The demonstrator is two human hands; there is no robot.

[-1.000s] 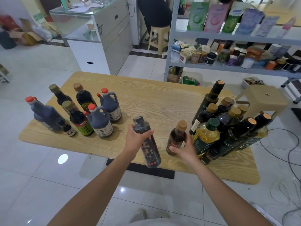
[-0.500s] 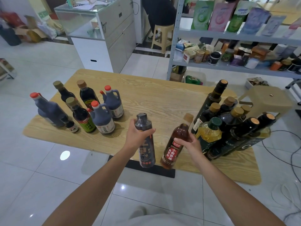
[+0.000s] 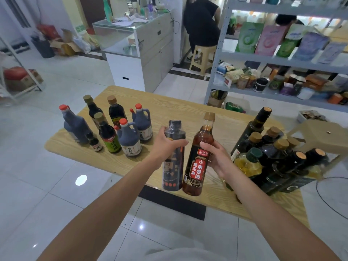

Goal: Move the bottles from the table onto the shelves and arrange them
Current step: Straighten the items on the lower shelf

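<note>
Wooden tabletop [image 3: 188, 110] carries two bottle clusters: soy/vinegar bottles and red-capped jugs [image 3: 130, 138] at left, dark oil bottles [image 3: 278, 162] packed tight at right, open lane between them. Left hand [image 3: 167, 146] wraps around the upper body of a black bottle [image 3: 173, 166], fingers curled shut on it; right hand [image 3: 216, 159] pinches the amber sesame-oil bottle [image 3: 197, 162] at mid-body, thumb in front, fingers behind. Both bottles held upright, side by side, touching or nearly so, lifted above the near tabletop edge. Grey metal shelves [image 3: 263, 59] stand beyond the far right corner, stocked with pouches and jars; beige stool [image 3: 323, 136] sits just beside the oil cluster. White glossy tile floor, white cabinet [image 3: 135, 59] behind the tabletop, a seated person [image 3: 203, 21] in black further back. Versus a second ago: the amber bottle was standing on the tabletop next to the oil cluster, now it's raised and brought next to the black one; camera tilted up.
</note>
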